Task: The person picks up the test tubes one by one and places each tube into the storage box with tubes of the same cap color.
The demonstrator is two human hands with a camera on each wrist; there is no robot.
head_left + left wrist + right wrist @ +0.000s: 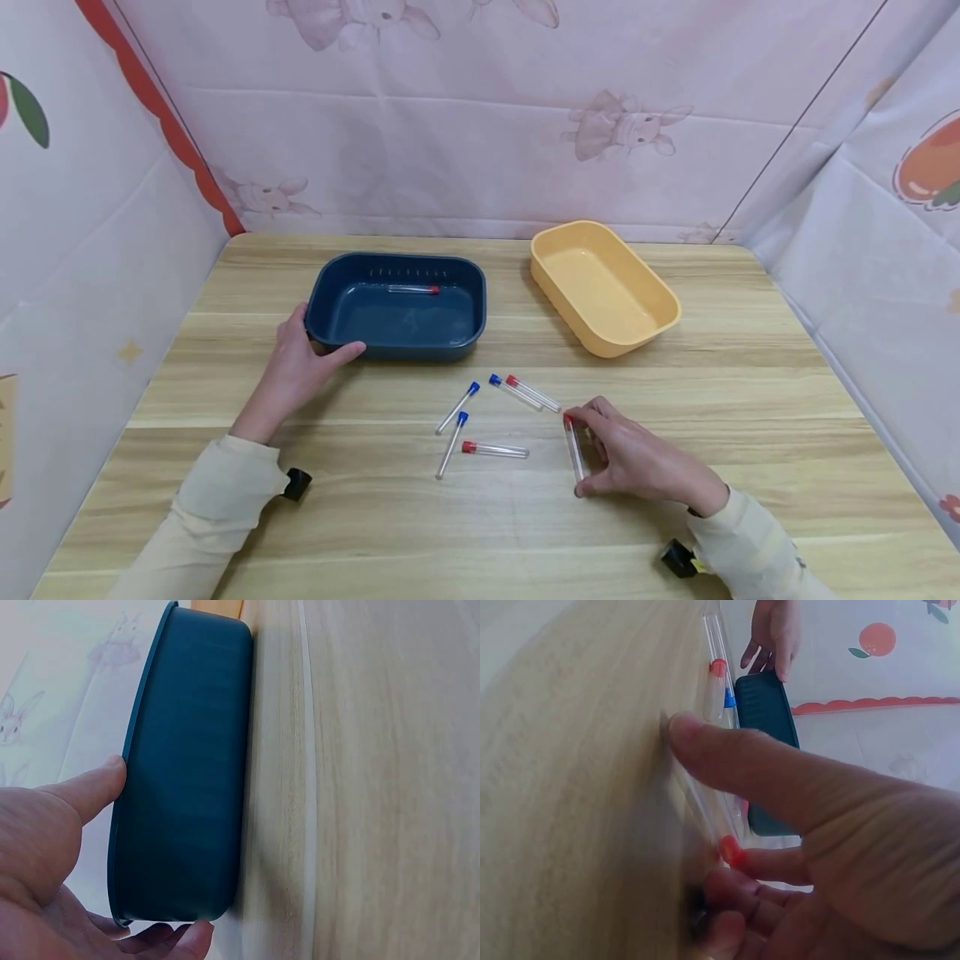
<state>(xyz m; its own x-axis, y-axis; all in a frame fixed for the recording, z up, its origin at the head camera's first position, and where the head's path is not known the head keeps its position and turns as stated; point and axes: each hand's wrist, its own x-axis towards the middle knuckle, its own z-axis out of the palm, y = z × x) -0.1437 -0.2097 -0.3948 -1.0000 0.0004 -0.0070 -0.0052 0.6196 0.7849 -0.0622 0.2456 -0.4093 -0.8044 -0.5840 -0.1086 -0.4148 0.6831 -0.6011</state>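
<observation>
So the right hand (pixel 637 454) has a red-capped test tube (pixel 574 450) pinched lengthwise, index fingertip at the cap and thumb down at the clear end. It's low over the table (pixel 375 525); can't tell if it's actually off the wood. The tube's long axis runs nearly straight away from the person, cap end far and leaning a touch left.

The dark blue basin (pixel 397 353) is well ahead and to the left of it, long side running left-right, so the tube sits roughly crosswise to it. Left hand (pixel 300 362) is the one right at that basin, gripping its left end with the thumb on the near rim. Another red-capped tube (pixel 412 289) lies inside, parallel to the long side. The yellow basin (pixel 600 292) is actually closer to the right hand, more or less straight ahead.
</observation>
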